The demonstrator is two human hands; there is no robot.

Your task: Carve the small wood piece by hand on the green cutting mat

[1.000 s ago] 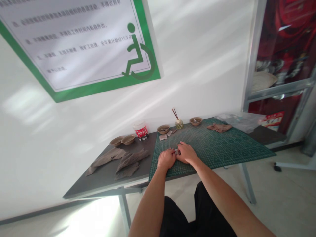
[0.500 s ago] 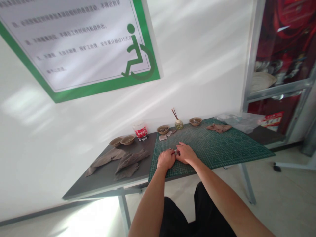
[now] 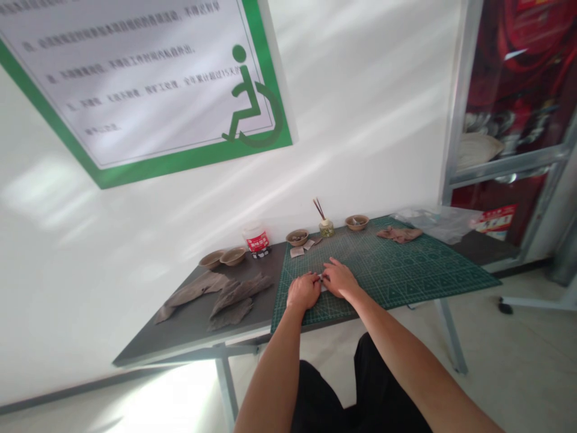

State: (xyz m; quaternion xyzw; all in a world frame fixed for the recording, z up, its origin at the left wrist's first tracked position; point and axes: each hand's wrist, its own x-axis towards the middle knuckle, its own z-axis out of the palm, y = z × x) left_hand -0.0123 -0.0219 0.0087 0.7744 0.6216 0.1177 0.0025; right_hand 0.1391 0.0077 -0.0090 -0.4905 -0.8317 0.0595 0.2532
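Both hands are close together on the green cutting mat [image 3: 396, 270], near its front left part. A small whitish flat piece [image 3: 323, 286] shows between them; its kind is too small to tell. My left hand [image 3: 304, 291] lies at its left side, fingers bent and pressing its fingertips on the piece. From the right, my right hand [image 3: 339, 279] pinches at the upper end of the same piece, its fingertips almost touching those of the left. Behind the hands lie several small pale square pieces [image 3: 297, 252], in front of a small brown bowl [image 3: 297, 237] with bits in it.
Grey-brown cloths [image 3: 241, 299] and two bowls [image 3: 233, 257] lie on the dark table [image 3: 148, 343] at left, near a red-labelled jar [image 3: 256, 239]. Along the back stand a glass bottle with sticks [image 3: 326, 228], another bowl [image 3: 357, 222], a crumpled cloth [image 3: 400, 234] and a clear plastic bag [image 3: 439, 222].
My hands stay in nearly the same place. The right fingers have shifted slightly, and more of the whitish piece shows between the hands.
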